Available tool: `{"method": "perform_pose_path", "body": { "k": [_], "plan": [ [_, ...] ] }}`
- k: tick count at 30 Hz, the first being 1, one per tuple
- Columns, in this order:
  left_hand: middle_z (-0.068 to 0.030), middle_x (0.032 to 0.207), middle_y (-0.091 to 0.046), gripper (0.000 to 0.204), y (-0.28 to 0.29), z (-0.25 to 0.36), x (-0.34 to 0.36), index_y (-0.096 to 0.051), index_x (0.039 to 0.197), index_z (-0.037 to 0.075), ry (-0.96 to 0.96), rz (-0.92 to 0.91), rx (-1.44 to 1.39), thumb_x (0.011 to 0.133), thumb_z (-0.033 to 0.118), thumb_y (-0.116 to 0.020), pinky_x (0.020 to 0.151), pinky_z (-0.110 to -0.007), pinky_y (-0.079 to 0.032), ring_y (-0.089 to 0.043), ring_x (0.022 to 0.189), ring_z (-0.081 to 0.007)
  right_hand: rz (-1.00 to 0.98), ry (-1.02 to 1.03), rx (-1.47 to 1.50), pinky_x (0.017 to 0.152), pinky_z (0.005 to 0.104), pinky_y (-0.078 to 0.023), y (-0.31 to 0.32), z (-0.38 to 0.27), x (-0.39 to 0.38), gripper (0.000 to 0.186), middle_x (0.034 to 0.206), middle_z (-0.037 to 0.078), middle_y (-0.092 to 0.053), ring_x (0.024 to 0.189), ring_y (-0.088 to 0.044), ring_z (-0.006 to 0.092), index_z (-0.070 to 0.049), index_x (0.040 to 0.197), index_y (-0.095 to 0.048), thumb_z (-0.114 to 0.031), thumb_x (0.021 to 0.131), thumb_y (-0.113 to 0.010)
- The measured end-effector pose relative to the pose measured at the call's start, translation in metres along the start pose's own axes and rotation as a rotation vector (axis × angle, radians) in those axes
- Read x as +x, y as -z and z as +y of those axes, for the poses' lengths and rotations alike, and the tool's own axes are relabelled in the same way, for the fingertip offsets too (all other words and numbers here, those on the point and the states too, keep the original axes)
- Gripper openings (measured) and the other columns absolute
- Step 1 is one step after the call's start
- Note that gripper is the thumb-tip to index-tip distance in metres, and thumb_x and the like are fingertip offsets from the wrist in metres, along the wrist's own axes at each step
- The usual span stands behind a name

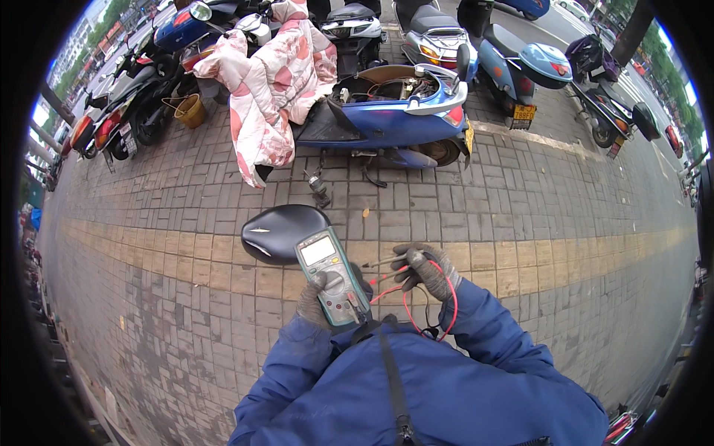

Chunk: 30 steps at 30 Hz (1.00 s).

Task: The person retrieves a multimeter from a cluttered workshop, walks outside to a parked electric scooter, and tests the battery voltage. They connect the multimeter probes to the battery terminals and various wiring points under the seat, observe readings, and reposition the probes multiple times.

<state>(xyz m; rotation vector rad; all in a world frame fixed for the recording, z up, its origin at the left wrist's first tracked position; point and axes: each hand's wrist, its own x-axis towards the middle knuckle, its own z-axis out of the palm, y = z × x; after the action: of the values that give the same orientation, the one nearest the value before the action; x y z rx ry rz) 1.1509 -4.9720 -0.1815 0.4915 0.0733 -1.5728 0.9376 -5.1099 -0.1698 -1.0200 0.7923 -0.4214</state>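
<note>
Close to my chest, my left hand (315, 299) in a grey glove grips a multimeter (338, 286) with a teal edge, its pale screen facing up. A plug and leads sit at the meter's lower end. To the right, my gloved right hand (430, 269) pinches the test probes (387, 269), their thin ends pointing left toward the meter. A red lead (407, 301) and a black one loop below that hand. Beyond the meter lies a black scooter seat (284, 229) on the paving, partly hidden by the meter.
A blue scooter (387, 123) with its seat compartment exposed stands ahead, a pink-and-white quilted cover (271, 89) over its front. Small dark parts (318, 186) lie beside it on the paving. More parked scooters (520, 63) line the back, and a yellow bucket (190, 111) stands left.
</note>
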Motion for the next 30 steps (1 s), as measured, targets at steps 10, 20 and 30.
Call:
{"method": "perform_pose_path", "body": {
  "k": [10,20,30],
  "plan": [
    [-0.0155,0.105,-0.065,0.046,0.048,0.102,0.238,-0.053,0.121,0.003,-0.046,0.329,0.054,0.083,0.024,-0.067,0.082,-0.049,-0.055,-0.066,0.09,-0.0312,0.341,0.215,-0.262,0.075,0.033,-0.057,0.093,-0.091,0.172,0.046,0.1,0.016,-0.065,0.09,-0.065,0.0208,0.002,0.124,-0.052,-0.034,0.095,-0.056],
    [-0.0136,0.103,-0.066,0.045,0.029,0.172,0.379,-0.056,0.119,0.005,-0.109,0.525,0.086,0.081,0.027,-0.07,0.08,-0.05,-0.055,-0.066,0.088,-0.0308,0.29,0.278,-0.408,0.075,0.0333,-0.057,0.173,-0.172,0.353,0.04,0.1,0.018,-0.064,0.089,-0.066,0.0224,0.003,0.122,-0.052,-0.028,0.097,-0.051],
    [-0.012,0.105,-0.066,0.048,0.017,0.188,0.503,-0.055,0.119,0.005,-0.315,0.689,0.009,0.08,0.026,-0.072,0.083,-0.046,-0.056,-0.066,0.092,-0.0283,0.071,0.21,-0.417,0.07,0.0282,-0.056,0.291,-0.208,0.612,0.036,0.095,0.012,-0.064,0.078,-0.067,0.0176,0.003,0.121,-0.053,-0.024,0.097,-0.051]
  ]
}}
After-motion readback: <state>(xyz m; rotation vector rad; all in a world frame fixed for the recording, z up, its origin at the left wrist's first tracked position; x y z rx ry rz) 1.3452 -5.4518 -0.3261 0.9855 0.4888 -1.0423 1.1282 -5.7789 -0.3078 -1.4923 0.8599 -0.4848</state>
